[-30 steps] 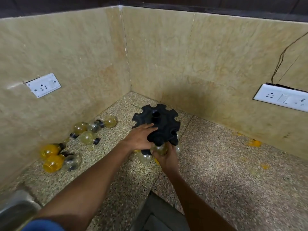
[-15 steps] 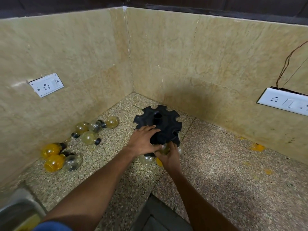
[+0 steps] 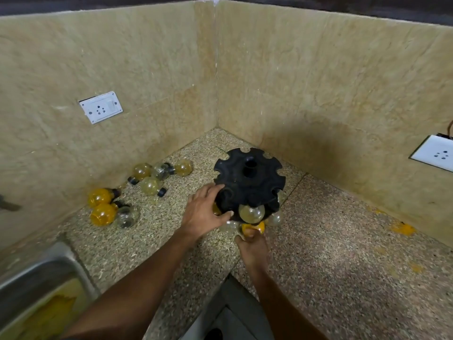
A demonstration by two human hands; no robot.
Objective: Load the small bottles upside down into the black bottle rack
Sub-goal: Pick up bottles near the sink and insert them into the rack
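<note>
Round black plastic bottle rack (image 3: 248, 182) on speckled stone tabletop (image 3: 343, 253) holds clear round bottle (image 3: 251, 213), bulb outward. Left hand (image 3: 203, 212) grip clamped on rack edge. Right hand (image 3: 252, 246) grip pinches yellow round bottle (image 3: 253, 227) beneath rack; axis unclear.

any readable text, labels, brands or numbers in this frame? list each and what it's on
None readable.
Black bottle rack: no lettering visible.
Small bottles in the rack and loose bottles on the counter: no labels visible.
Left wall socket: only pin holes and a switch, no marking legible.
Right wall socket: same, nothing legible.
</note>
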